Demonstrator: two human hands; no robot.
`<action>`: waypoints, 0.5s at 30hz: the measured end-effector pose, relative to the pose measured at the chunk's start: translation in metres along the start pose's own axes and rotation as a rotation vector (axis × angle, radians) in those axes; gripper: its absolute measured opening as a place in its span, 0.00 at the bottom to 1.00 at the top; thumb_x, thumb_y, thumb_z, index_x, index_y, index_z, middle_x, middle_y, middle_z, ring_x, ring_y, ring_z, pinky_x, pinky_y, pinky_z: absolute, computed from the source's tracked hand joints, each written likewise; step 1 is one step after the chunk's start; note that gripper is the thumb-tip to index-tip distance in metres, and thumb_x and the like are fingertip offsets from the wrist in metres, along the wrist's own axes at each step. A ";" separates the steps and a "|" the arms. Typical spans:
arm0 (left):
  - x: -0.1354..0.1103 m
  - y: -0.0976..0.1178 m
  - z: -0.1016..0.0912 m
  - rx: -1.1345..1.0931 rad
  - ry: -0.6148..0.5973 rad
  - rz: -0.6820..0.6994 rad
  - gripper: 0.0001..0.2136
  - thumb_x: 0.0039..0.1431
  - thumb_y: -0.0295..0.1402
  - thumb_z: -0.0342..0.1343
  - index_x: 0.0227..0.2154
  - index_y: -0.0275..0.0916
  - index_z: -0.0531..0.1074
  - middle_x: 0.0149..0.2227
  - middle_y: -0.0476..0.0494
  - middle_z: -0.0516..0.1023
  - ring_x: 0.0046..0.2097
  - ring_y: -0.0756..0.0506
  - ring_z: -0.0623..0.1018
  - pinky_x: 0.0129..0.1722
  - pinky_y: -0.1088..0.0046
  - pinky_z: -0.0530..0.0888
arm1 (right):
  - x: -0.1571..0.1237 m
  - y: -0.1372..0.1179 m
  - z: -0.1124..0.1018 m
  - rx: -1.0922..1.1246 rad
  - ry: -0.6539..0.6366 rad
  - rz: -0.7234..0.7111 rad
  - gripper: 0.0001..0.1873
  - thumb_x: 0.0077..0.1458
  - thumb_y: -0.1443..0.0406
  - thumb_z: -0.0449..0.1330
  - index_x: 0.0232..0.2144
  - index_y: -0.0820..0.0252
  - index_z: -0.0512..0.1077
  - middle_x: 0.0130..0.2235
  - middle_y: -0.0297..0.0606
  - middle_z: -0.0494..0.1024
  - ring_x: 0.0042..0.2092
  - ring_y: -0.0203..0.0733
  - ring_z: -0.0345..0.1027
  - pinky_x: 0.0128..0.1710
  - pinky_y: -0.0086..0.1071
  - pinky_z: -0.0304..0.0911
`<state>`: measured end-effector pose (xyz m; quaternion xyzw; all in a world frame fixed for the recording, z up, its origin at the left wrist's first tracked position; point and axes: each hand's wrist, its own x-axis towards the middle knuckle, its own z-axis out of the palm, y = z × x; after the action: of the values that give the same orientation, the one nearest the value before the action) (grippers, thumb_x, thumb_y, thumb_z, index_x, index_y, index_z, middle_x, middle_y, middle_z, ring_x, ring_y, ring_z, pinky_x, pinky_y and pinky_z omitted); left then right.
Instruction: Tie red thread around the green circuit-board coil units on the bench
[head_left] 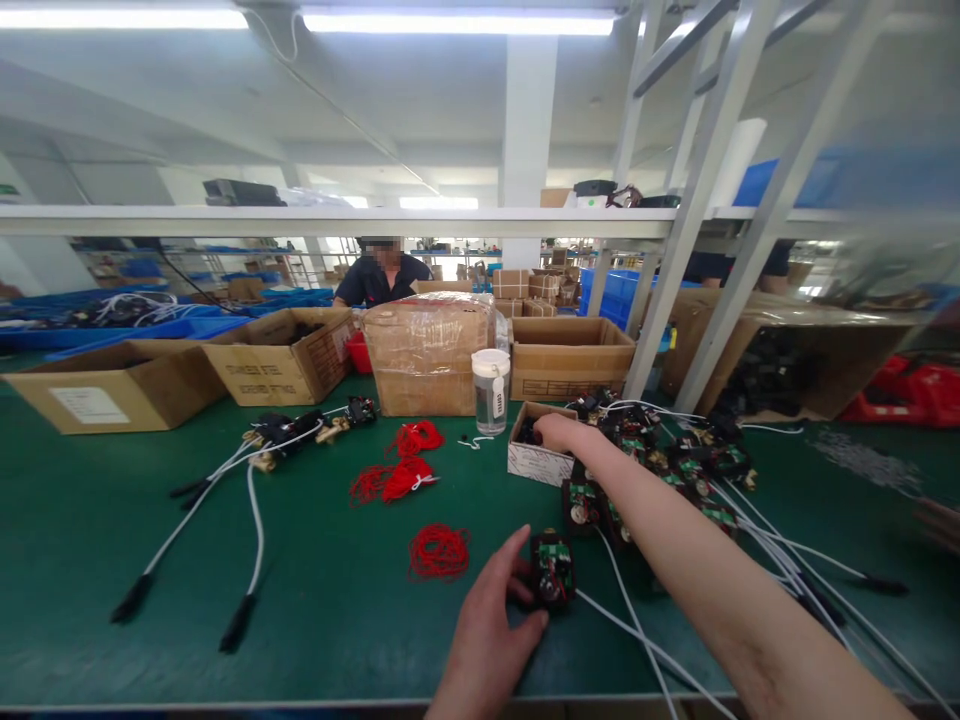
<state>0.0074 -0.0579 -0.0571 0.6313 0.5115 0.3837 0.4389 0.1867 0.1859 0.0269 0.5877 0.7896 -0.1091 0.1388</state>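
My left hand (pixel 496 610) curves around the left side of a black housing with an exposed green circuit board (pixel 553 570), thumb at its near edge and fingers along its side. A white cable (pixel 626 635) runs from this unit to the lower right. My right hand (pixel 551 432) reaches into a small cardboard box (pixel 538 465) that holds small dark parts. Its fingertips are hidden among the parts, so what they grasp does not show. Under and beside my right forearm lie several similar circuit units (pixel 697 475) with white cables.
Red cord bundles (pixel 439 552) lie left of centre. A lidded clear cup (pixel 491 395) stands before a large taped carton (pixel 427 355). Cabled brass-fitted parts (pixel 281 435) lie left. Metal uprights (pixel 694 220) and a shelf (pixel 337 222) cross above. A person (pixel 382 275) sits opposite.
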 end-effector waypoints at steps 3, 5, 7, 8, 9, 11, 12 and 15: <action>0.000 -0.002 0.000 0.008 0.003 0.017 0.41 0.44 0.19 0.56 0.65 0.48 0.62 0.48 0.48 0.77 0.41 0.47 0.77 0.52 0.66 0.72 | -0.002 -0.003 0.000 0.044 0.019 0.004 0.17 0.64 0.58 0.63 0.52 0.59 0.72 0.54 0.42 0.75 0.51 0.47 0.73 0.50 0.45 0.72; 0.001 -0.004 0.001 0.016 0.007 0.027 0.41 0.44 0.19 0.56 0.65 0.48 0.62 0.48 0.48 0.77 0.41 0.47 0.77 0.52 0.66 0.71 | -0.005 -0.004 0.000 0.094 0.055 0.008 0.17 0.64 0.58 0.63 0.52 0.59 0.72 0.54 0.42 0.75 0.51 0.47 0.73 0.50 0.44 0.72; 0.001 -0.005 0.001 0.022 0.008 0.032 0.42 0.44 0.20 0.56 0.66 0.48 0.62 0.48 0.48 0.77 0.41 0.47 0.77 0.52 0.66 0.71 | -0.010 -0.004 0.001 0.160 0.119 0.009 0.16 0.65 0.58 0.62 0.52 0.59 0.72 0.54 0.42 0.75 0.51 0.46 0.73 0.50 0.44 0.72; 0.001 -0.006 0.001 0.024 0.008 0.033 0.42 0.44 0.20 0.55 0.66 0.49 0.62 0.49 0.48 0.77 0.41 0.47 0.77 0.53 0.65 0.71 | -0.012 -0.004 0.001 0.200 0.162 0.010 0.16 0.65 0.58 0.62 0.52 0.58 0.73 0.54 0.42 0.75 0.51 0.46 0.73 0.50 0.45 0.72; 0.001 -0.006 0.001 0.026 0.005 0.035 0.42 0.44 0.20 0.55 0.66 0.49 0.61 0.49 0.48 0.77 0.41 0.47 0.77 0.53 0.65 0.71 | -0.015 -0.003 0.000 0.244 0.212 0.010 0.16 0.65 0.58 0.62 0.51 0.58 0.73 0.54 0.42 0.75 0.51 0.46 0.73 0.50 0.45 0.72; 0.001 -0.007 0.001 0.031 -0.003 0.038 0.42 0.44 0.20 0.56 0.66 0.49 0.61 0.49 0.48 0.77 0.40 0.47 0.77 0.53 0.65 0.71 | -0.023 -0.001 -0.001 0.346 0.324 0.016 0.15 0.65 0.58 0.62 0.51 0.59 0.73 0.53 0.42 0.75 0.51 0.46 0.73 0.50 0.45 0.71; 0.001 -0.007 0.001 0.034 -0.005 0.037 0.42 0.44 0.20 0.56 0.66 0.49 0.61 0.49 0.48 0.77 0.40 0.47 0.77 0.53 0.65 0.71 | -0.029 -0.001 -0.002 0.404 0.384 0.021 0.15 0.65 0.58 0.62 0.50 0.60 0.73 0.52 0.41 0.76 0.50 0.45 0.73 0.50 0.45 0.71; 0.001 -0.006 0.001 0.030 -0.003 0.036 0.41 0.44 0.20 0.56 0.66 0.49 0.62 0.48 0.48 0.77 0.41 0.47 0.77 0.53 0.65 0.71 | -0.057 -0.003 0.004 0.610 0.553 0.018 0.09 0.64 0.61 0.62 0.43 0.61 0.74 0.43 0.38 0.77 0.45 0.43 0.73 0.48 0.42 0.70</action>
<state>0.0065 -0.0568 -0.0632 0.6474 0.5050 0.3829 0.4234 0.1994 0.1323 0.0435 0.6160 0.7234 -0.1749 -0.2581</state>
